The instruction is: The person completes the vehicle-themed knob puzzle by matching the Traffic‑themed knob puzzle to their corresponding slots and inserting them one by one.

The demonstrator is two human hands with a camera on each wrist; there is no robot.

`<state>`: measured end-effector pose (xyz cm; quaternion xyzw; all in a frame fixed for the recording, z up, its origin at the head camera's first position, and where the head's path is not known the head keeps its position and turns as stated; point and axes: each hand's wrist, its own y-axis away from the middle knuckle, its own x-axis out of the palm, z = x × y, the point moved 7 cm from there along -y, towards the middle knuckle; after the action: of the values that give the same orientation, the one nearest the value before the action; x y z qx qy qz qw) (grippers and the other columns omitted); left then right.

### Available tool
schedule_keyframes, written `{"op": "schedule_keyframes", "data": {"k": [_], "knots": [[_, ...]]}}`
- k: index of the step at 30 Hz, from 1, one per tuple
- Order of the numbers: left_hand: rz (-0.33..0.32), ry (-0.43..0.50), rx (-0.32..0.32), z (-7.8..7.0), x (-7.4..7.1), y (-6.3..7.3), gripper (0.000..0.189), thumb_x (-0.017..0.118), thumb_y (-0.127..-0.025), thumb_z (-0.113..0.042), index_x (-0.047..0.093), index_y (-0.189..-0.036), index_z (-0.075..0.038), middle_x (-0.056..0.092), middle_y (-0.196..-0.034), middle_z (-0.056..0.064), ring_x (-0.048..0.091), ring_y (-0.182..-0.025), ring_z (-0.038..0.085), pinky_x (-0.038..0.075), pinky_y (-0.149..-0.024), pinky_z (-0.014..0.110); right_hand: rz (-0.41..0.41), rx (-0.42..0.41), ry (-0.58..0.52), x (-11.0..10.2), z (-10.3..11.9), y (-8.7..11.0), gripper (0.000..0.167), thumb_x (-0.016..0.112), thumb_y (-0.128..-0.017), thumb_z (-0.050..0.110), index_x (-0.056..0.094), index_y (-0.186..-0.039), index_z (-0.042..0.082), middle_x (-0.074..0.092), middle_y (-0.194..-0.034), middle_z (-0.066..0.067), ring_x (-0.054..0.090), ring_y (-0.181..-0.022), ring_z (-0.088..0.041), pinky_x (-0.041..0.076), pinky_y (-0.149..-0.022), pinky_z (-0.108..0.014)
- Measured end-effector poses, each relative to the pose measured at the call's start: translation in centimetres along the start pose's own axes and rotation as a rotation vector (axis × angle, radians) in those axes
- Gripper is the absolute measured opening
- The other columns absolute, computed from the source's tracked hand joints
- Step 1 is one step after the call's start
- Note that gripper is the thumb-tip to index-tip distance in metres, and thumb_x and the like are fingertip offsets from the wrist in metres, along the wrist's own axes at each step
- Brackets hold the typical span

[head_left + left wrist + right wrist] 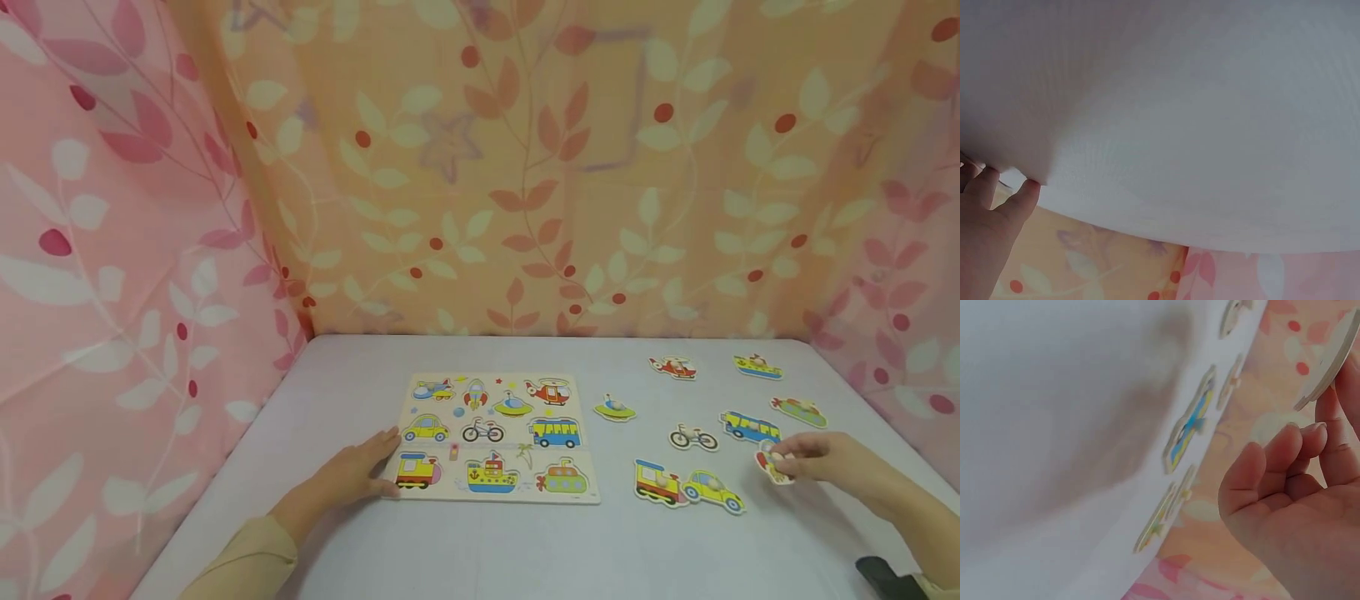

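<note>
Close by, my left hand (351, 475), thumb and fingers wide apart, touched the nine o'clock side of the picture board (516, 427). At the board's three o'clock, my right hand (832, 462) pinched a red-and-white piece (772, 470). The blue bus (750, 427) lay near it, and the red helicopter (675, 368) farther back, at two o'clock.

The table (487, 550) was covered in plain, pale lilac-white. The orange curtain (480, 200) was printed with a leafy, dotted pattern in cream and red. The loose bus (741, 427) was painted blue and yellow, the loose car (705, 492) yellow, the held piece (767, 465) partly red.
</note>
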<state>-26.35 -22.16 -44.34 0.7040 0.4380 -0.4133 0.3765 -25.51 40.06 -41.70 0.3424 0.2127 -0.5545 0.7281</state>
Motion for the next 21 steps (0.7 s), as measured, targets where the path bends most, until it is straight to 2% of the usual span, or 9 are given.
{"op": "schedule_keyframes", "data": {"k": [5,11,21], "knots": [[0.008,0.003,-0.011,0.2,0.0,0.0,0.093,0.077,-0.077,-0.048,0.037,-0.149,-0.007,0.029,-0.157,0.010,0.023,-0.144,0.036,0.023,-0.110,0.061,-0.039,-0.081,-0.033,0.9,2.6,-0.3,0.037,0.064,-0.095,0.021,0.062,-0.111,-0.012,0.066,-0.089,-0.003,0.055,-0.077,-0.006,0.046,-0.069,-0.025],[0.005,0.004,-0.011,0.1,0.0,0.1,0.092,0.078,-0.077,-0.046,0.037,-0.149,-0.006,0.029,-0.157,0.010,0.024,-0.143,0.036,0.024,-0.110,0.062,-0.044,-0.067,-0.050,2.2,4.8,-1.0,0.039,0.066,-0.094,0.025,0.063,-0.113,-0.010,0.066,-0.092,-0.005,0.055,-0.080,-0.010,0.047,-0.072,-0.030],[-0.002,0.008,-0.006,0.2,0.1,0.0,0.093,0.077,-0.076,-0.048,0.037,-0.150,-0.007,0.029,-0.157,0.010,0.024,-0.144,0.036,0.023,-0.110,0.061,-0.049,-0.067,-0.055,2.6,6.0,-1.6,0.039,0.065,-0.094,0.022,0.061,-0.114,-0.012,0.067,-0.093,-0.005,0.057,-0.080,-0.013,0.048,-0.074,-0.033]]}}
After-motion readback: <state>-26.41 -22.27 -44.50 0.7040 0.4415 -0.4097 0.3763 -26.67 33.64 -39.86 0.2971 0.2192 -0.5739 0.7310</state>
